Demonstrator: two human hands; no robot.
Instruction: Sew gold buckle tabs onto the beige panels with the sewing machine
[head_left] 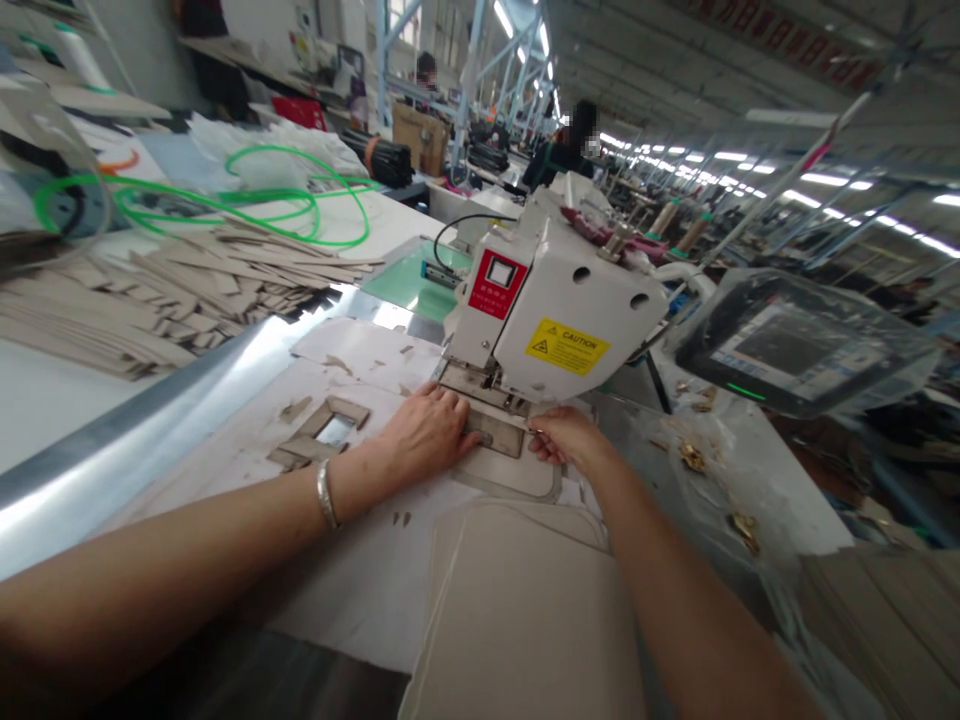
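A white industrial sewing machine (555,300) with a yellow caution label stands ahead of me. Under its head, a brownish rectangular frame (502,436) lies on a beige material piece (510,475) with rounded corners. My left hand (424,430) rests palm down at the frame's left side, fingers stretched forward and thumb toward the frame. At the frame's right end, my right hand (562,435) has its fingers curled in a pinch; what lies between the fingertips is too small to make out. Nearer to me, a large beige panel (525,620) spreads between my forearms.
Left of my hand sits another frame (322,435) with a square opening. Stacked beige strips (187,290) and a green hose (300,205) lie far left. A plastic-wrapped control screen (795,340) stands right, above gold-coloured metal pieces (744,530). A person (562,155) is behind the machine.
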